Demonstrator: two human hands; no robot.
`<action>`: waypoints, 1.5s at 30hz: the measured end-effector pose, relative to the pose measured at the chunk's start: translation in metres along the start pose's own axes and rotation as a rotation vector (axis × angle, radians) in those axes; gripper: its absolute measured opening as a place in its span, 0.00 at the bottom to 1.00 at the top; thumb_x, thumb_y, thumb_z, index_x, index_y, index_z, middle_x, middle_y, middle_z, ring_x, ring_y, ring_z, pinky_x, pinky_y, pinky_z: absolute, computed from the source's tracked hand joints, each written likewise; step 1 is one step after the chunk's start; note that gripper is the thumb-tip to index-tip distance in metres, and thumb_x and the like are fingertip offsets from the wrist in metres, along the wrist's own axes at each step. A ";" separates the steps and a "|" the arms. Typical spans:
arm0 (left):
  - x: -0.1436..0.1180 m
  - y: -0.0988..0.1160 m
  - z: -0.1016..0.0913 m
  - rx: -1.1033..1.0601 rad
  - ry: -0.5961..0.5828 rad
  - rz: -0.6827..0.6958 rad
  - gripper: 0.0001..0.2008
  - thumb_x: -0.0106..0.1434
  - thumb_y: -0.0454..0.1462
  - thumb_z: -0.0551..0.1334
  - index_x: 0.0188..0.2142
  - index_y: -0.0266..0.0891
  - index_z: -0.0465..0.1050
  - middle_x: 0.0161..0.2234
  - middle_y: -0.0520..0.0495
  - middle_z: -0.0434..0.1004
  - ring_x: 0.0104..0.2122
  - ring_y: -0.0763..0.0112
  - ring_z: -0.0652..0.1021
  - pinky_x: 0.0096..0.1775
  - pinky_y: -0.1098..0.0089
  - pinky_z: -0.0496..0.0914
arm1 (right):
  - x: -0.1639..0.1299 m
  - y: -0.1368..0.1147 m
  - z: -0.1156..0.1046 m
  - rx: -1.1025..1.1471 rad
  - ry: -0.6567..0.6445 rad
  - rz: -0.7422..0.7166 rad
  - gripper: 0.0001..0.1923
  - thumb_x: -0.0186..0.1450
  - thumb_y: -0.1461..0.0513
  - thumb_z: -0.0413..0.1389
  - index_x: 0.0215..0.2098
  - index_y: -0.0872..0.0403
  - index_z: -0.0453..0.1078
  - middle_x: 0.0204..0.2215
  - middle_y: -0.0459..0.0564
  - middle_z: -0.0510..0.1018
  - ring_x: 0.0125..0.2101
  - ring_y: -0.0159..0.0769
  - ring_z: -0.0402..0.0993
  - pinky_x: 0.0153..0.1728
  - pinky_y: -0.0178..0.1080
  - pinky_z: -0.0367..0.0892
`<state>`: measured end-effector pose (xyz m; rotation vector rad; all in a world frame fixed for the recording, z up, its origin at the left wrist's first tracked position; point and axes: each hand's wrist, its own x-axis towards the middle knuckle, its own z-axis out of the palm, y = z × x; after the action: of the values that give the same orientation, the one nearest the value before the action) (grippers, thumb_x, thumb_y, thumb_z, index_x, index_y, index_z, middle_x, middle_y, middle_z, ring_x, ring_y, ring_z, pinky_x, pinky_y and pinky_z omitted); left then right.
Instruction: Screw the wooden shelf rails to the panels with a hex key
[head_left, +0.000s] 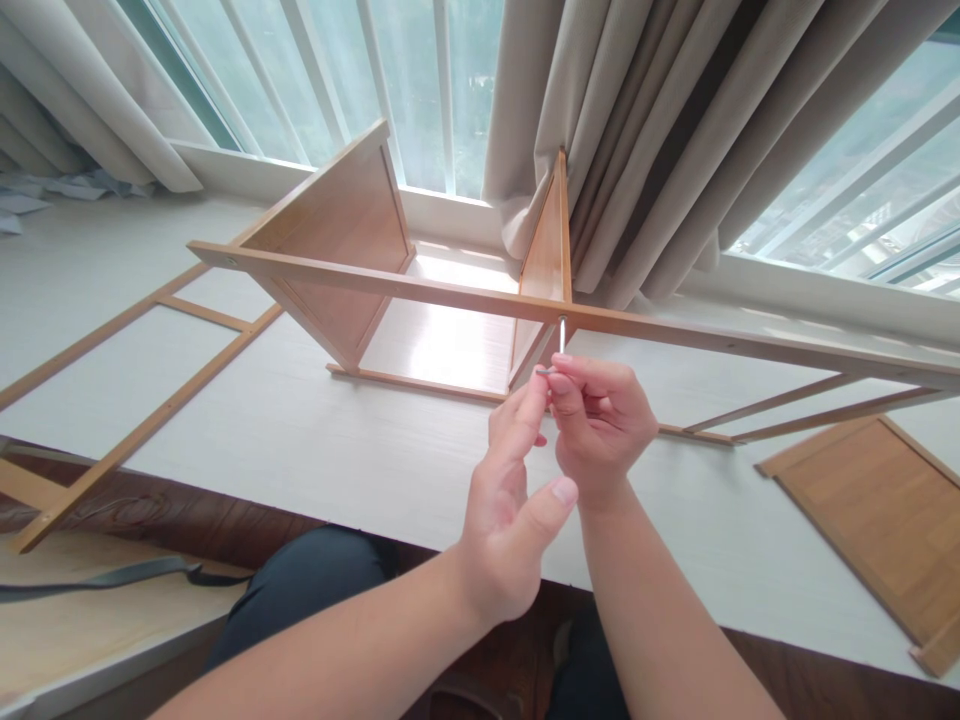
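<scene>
Both hands, the left hand (510,490) and right hand (600,420), pinched a small hex key (561,340) set upright against the wooden rail (420,288) just above them.

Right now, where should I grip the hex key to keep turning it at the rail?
Grip the hex key by its short bent arm, from below on the near side, as the right hand does. Its long shaft stands upright into the wooden rail, leaving only the bent arm free as a lever.

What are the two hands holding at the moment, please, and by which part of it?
Both hands pinch a small metal hex key: the right hand and left hand grip its short bent arm, while the long arm points up into the wooden rail.
</scene>
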<state>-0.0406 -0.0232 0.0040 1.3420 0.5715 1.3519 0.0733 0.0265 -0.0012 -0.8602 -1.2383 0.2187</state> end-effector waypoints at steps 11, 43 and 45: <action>0.001 0.002 -0.001 -0.062 0.006 -0.026 0.33 0.70 0.44 0.62 0.73 0.53 0.61 0.74 0.46 0.59 0.61 0.51 0.68 0.56 0.54 0.66 | -0.002 0.002 0.003 0.027 0.002 -0.011 0.10 0.71 0.64 0.62 0.48 0.44 0.79 0.33 0.42 0.84 0.24 0.29 0.77 0.19 0.35 0.71; 0.006 -0.004 -0.005 0.036 0.016 0.077 0.31 0.70 0.42 0.62 0.72 0.51 0.64 0.73 0.44 0.60 0.64 0.49 0.66 0.54 0.55 0.67 | -0.004 0.001 0.004 0.069 -0.043 0.049 0.08 0.73 0.63 0.60 0.49 0.47 0.75 0.32 0.43 0.83 0.23 0.31 0.78 0.17 0.34 0.69; 0.006 -0.004 -0.005 0.046 0.021 0.071 0.31 0.70 0.43 0.62 0.72 0.50 0.64 0.73 0.43 0.60 0.64 0.49 0.66 0.54 0.55 0.68 | -0.005 0.001 0.004 0.045 -0.043 0.053 0.07 0.73 0.61 0.59 0.49 0.47 0.74 0.32 0.43 0.83 0.23 0.31 0.78 0.17 0.34 0.70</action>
<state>-0.0426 -0.0147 0.0020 1.3982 0.5761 1.4193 0.0681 0.0263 -0.0052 -0.8541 -1.2472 0.3084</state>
